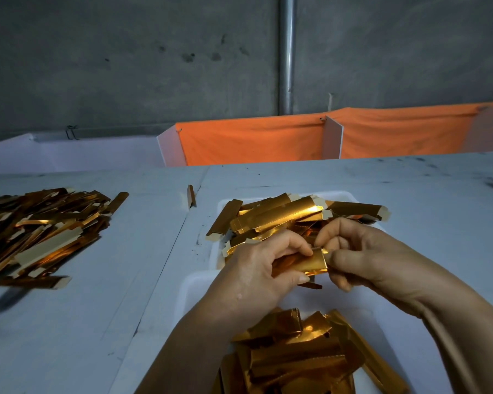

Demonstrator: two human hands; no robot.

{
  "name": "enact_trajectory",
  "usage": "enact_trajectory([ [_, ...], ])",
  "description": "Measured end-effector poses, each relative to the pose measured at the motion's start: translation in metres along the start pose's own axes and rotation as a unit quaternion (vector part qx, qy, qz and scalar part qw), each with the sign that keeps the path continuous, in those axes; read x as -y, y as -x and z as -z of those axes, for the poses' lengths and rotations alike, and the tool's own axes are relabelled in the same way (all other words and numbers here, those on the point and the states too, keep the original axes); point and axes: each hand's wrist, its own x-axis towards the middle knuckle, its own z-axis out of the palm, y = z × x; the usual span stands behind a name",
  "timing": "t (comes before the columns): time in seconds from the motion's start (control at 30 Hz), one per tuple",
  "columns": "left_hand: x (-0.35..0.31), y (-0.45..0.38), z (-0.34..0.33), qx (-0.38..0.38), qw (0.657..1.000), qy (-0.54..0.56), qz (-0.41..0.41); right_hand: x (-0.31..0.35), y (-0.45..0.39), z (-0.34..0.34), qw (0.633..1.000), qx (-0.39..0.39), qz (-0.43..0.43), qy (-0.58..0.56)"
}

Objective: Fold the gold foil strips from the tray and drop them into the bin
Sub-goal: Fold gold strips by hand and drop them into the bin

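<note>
Both hands meet over the white tray (pixel 350 196), working one strip (pixel 305 264) between them. The left hand (pixel 256 268) curls round the strip's left part, thumb under and fingers over the top. The right hand (pixel 362 257) pinches the strip's right end between thumb and fingertips. The strip looks partly creased, so this is probably the folding step, midway through.

Just beyond the hands, the unfolded pile (pixel 291 217) lies heaped in the tray. Below the wrists, nearer the person, sits the bin (pixel 191 282), with folded pieces (pixel 296 356) already in it. Well off beyond the left hand, another heap (pixel 37 231) lies on the table (pixel 111 294).

The next move likely calls for pressing the crease flat, then letting go straight down, since the bin is right under the hands. The foil looks thin and slick, so a light pinch should do.
</note>
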Motion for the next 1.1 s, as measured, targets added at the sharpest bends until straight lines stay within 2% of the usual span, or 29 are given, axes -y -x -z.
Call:
enact_trajectory([
  [0.1,0.000,0.000,-0.002,0.009,0.998,-0.056,-0.006,-0.001,-0.001,-0.003,0.997,-0.004,0.016,0.070],
  [0.17,0.001,0.000,-0.001,0.006,0.998,-0.064,-0.008,-0.002,-0.002,-0.003,0.998,-0.009,0.027,0.056],
  [0.33,-0.001,0.000,0.005,0.007,0.998,0.058,0.010,0.001,0.001,0.003,0.989,0.038,0.027,-0.143],
  [0.43,-0.004,-0.001,0.007,0.019,0.992,0.128,0.004,0.000,0.001,0.006,0.973,0.084,0.037,-0.214],
  [0.6,-0.002,-0.002,0.006,0.031,0.983,0.183,-0.015,-0.001,0.000,0.008,0.970,0.098,0.050,-0.215],
  [0.87,-0.002,-0.002,0.004,0.031,0.973,0.227,-0.010,-0.001,-0.002,0.002,0.975,0.045,0.061,-0.208],
  [1.1,-0.002,-0.001,0.003,0.017,0.987,0.159,0.005,-0.004,-0.003,0.007,0.980,0.050,0.045,-0.187],
])
